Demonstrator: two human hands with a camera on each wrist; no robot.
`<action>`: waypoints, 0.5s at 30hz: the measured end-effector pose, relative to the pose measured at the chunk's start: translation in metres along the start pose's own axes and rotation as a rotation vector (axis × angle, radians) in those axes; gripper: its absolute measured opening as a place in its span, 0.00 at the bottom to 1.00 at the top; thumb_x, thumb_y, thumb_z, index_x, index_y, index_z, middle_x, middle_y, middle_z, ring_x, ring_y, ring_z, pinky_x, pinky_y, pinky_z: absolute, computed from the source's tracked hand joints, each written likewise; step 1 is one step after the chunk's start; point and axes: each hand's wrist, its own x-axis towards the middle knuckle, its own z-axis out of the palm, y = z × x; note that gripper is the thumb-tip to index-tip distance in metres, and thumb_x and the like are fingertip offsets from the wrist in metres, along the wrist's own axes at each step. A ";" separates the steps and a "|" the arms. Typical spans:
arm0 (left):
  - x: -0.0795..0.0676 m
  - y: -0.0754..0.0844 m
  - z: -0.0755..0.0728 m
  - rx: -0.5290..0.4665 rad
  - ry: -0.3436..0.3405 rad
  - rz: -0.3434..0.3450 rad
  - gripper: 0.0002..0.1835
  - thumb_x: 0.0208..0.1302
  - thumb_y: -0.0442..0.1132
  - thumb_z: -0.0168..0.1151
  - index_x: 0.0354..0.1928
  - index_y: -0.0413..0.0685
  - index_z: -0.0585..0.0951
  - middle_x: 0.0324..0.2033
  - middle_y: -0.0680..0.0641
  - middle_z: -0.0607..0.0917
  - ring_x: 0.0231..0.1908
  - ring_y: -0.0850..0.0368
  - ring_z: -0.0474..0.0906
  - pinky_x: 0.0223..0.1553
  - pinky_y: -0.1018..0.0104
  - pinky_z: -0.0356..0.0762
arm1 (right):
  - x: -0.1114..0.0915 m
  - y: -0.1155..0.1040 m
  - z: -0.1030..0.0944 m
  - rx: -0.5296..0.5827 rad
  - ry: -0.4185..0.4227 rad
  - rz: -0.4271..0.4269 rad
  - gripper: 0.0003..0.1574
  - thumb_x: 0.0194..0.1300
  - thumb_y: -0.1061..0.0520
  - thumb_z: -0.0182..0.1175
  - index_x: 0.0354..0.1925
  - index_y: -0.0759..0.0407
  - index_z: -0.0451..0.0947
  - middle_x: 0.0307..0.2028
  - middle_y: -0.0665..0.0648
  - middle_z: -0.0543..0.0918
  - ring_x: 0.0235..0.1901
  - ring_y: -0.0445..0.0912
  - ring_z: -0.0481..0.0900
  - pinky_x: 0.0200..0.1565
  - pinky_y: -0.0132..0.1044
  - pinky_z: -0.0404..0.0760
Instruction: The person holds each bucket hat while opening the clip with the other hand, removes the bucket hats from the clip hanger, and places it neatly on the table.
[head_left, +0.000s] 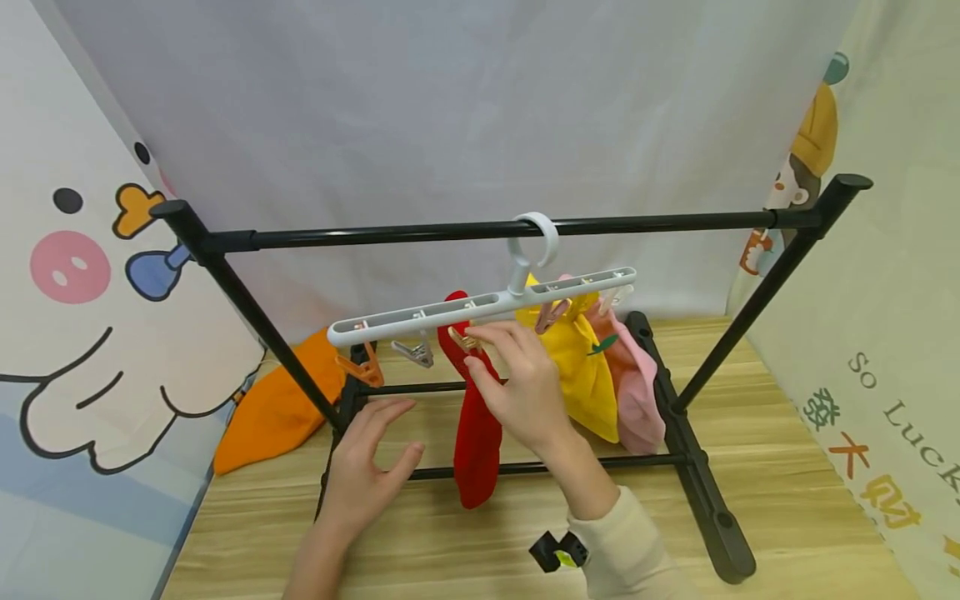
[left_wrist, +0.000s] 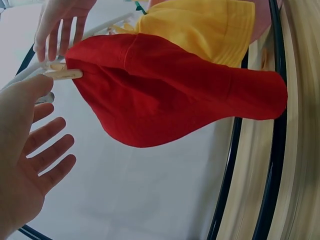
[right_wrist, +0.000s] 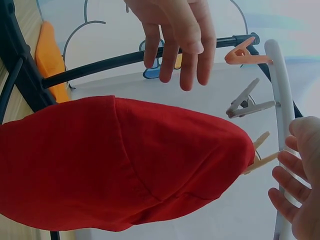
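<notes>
under the hanger (head_left: 517,293), a tan clip (left_wrist: 65,74) holds a red hat (left_wrist: 150,90), left fingers (left_wrist: 52,150) and right fingers (right_wrist: 291,184) loosely parted.

From my head, the widest view looks forward and down over a black tubular rack (head_left: 390,236), my left hand (head_left: 363,467) and my right hand (head_left: 521,383). My left-wrist camera looks from much nearer, turned sideways, towards a yellow cloth hat (left_wrist: 195,30); my right-wrist one, equally sideways and close, faces an orange cloth piece (right_wrist: 47,55). Both wrist views share a red cloth hat (right_wrist: 125,165), seen from opposite sides.
</notes>
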 end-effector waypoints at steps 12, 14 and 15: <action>-0.004 0.011 0.013 -0.001 -0.145 -0.141 0.33 0.47 0.41 0.71 0.58 0.44 0.72 0.52 0.46 0.76 0.51 0.53 0.73 0.50 0.63 0.73 | -0.003 0.011 0.000 0.004 0.027 0.050 0.18 0.57 0.59 0.63 0.48 0.58 0.78 0.44 0.54 0.80 0.46 0.46 0.76 0.51 0.39 0.74; -0.005 0.011 0.017 -0.008 -0.152 -0.144 0.34 0.46 0.42 0.72 0.58 0.45 0.72 0.52 0.47 0.76 0.50 0.53 0.73 0.50 0.60 0.74 | -0.004 0.012 0.001 0.002 0.031 0.056 0.18 0.56 0.59 0.64 0.47 0.58 0.78 0.44 0.54 0.80 0.45 0.46 0.76 0.51 0.39 0.75; -0.005 0.012 0.019 -0.014 -0.152 -0.143 0.34 0.46 0.42 0.72 0.58 0.45 0.72 0.51 0.47 0.77 0.50 0.52 0.73 0.49 0.59 0.74 | -0.004 0.013 0.001 0.001 0.031 0.059 0.18 0.56 0.59 0.64 0.47 0.59 0.78 0.44 0.54 0.80 0.45 0.46 0.76 0.50 0.38 0.75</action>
